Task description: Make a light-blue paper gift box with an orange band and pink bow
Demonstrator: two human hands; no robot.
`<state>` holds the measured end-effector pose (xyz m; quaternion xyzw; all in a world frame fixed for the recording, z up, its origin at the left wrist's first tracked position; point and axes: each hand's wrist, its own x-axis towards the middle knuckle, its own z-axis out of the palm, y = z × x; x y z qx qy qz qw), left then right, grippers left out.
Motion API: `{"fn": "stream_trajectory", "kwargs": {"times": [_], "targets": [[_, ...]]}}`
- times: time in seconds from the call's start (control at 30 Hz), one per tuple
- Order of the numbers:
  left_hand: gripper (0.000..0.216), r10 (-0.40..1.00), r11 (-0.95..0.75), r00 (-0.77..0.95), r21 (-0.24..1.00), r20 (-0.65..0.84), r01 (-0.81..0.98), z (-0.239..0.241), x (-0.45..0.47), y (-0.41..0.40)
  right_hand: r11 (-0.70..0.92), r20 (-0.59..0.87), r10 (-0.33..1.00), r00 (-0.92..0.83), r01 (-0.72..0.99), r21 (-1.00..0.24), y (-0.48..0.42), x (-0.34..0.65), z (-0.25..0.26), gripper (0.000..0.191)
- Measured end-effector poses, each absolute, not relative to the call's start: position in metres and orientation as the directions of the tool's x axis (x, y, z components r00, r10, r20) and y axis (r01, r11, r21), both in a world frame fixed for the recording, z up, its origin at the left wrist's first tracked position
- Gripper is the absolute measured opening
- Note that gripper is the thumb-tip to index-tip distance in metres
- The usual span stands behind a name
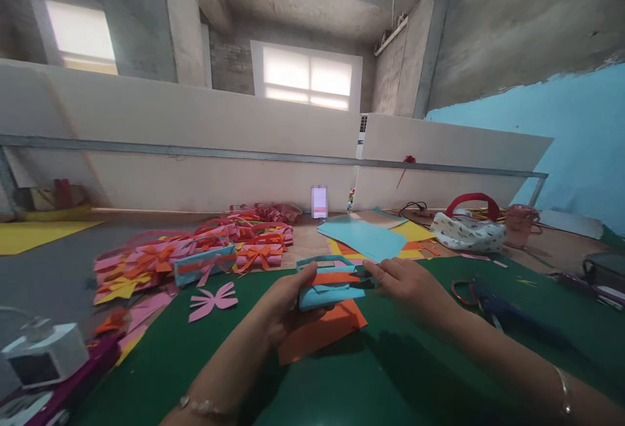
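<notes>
My left hand (293, 292) grips a small light-blue paper bag (325, 294), thumb on top and fingers underneath. The bag has a blue handle loop and an orange paper strip (334, 278) across it. At the bag's right end, my right hand (398, 281) is closed, its index finger pointing at the bag. A small dark object (362, 279) shows between that hand and the bag; its kind is unclear. Beneath the bag, an orange paper sheet (325, 335) lies on the green mat (351, 393). A pink paper bow (213, 300) lies left of my left hand.
Pink paper bags with bows (185, 250) are piled left, with another blue bag (205, 264) in front. Blue paper sheets (361, 236) lie behind my hands. At right are a dark blue tool with an orange loop (493, 299) and a white basket (466, 234). A phone (319, 201) stands behind.
</notes>
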<state>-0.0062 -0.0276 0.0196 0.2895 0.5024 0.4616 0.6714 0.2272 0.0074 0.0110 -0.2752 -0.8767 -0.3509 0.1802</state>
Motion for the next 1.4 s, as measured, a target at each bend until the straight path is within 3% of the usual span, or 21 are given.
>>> {"fn": "stream_trajectory", "kwargs": {"times": [0.37, 0.7, 1.1, 1.4], "targets": [[0.034, 0.931, 0.365, 0.087, 0.887, -0.355, -0.284, 0.016, -0.005, -0.026, 0.599, 0.523, 0.342, -0.781, 0.61, 0.519, 0.002, 0.227, 0.01, 0.04], [0.041, 0.894, 0.448, 0.144, 0.836, -0.425, -0.316, 0.014, -0.006, -0.026, 0.614, 0.529, 0.298, -0.794, 0.584, 0.531, -0.002, 0.226, 0.01, 0.035], [0.047, 0.845, 0.534, 0.257, 0.772, -0.469, -0.344, 0.006, -0.008, -0.02, 0.643, 0.55, 0.147, -0.822, 0.502, 0.579, -0.004, 0.222, 0.011, 0.034], [0.042, 0.838, 0.545, 0.279, 0.748, -0.469, -0.379, 0.008, -0.005, -0.023, 0.654, 0.552, 0.116, -0.826, 0.481, 0.584, -0.003, 0.222, 0.01, 0.033]]}}
